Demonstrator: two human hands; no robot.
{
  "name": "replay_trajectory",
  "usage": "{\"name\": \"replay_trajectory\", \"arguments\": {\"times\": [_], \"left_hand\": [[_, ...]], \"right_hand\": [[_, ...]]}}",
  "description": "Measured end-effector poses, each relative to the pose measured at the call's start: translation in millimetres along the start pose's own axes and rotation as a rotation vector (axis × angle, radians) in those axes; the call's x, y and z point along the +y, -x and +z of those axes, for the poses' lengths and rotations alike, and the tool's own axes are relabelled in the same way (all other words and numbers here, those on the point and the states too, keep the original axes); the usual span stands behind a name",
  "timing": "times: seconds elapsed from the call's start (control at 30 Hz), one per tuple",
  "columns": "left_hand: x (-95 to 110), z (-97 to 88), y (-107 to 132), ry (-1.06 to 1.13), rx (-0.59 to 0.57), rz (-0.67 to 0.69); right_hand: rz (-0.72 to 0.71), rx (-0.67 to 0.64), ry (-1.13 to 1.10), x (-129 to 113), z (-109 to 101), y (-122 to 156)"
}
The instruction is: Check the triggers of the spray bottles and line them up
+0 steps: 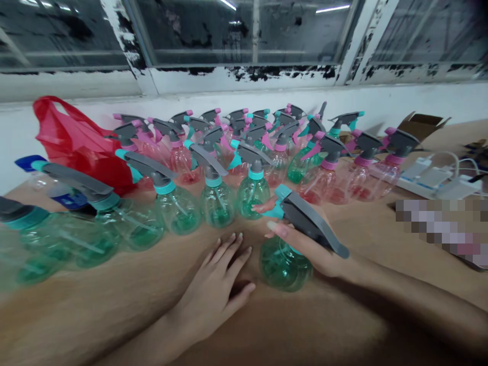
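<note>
My right hand (318, 249) is wrapped round the neck of a green spray bottle (284, 267) with a grey and teal trigger head. That bottle is slightly tilted, its base at or just above the table; I cannot tell which. Flat on the table (160, 315) to its left lies my left hand (217, 290), fingers stretched forward and holding nothing. Just beyond my fingertips stand a green spray bottle (253, 195) and another green spray bottle (217, 203). More green bottles run off to the left.
Pink spray bottles (330, 178) crowd the back, with some green ones among them. A red plastic bag (84, 147) sits at the back left, near a blue-capped bottle (57, 185). White power strips (438, 175) and an open cardboard box (423, 127) are at the right.
</note>
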State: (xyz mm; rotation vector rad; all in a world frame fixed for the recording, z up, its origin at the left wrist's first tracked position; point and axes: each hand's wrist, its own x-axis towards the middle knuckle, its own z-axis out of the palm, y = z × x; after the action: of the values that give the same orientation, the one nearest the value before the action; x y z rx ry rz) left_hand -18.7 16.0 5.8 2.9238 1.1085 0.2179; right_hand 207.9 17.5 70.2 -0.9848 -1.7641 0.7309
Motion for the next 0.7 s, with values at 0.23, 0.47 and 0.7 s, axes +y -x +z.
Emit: {"name": "replay_trajectory", "arguments": {"times": [0.23,0.47,0.7], "left_hand": [[-0.3,1.8,0.3,0.011,0.002,0.002],[-0.5,3.5,2.1,0.013,0.023,0.006],[1.3,-1.4,0.4,0.023,-0.006,-0.002]], "right_hand": [[-0.008,0.006,-0.018,3.4,1.4,0.2],[-0.022,0.006,0.008,-0.7,-0.5,-0.3],[-0.005,0.008,-0.032,0.2,0.8,0.4]]}}
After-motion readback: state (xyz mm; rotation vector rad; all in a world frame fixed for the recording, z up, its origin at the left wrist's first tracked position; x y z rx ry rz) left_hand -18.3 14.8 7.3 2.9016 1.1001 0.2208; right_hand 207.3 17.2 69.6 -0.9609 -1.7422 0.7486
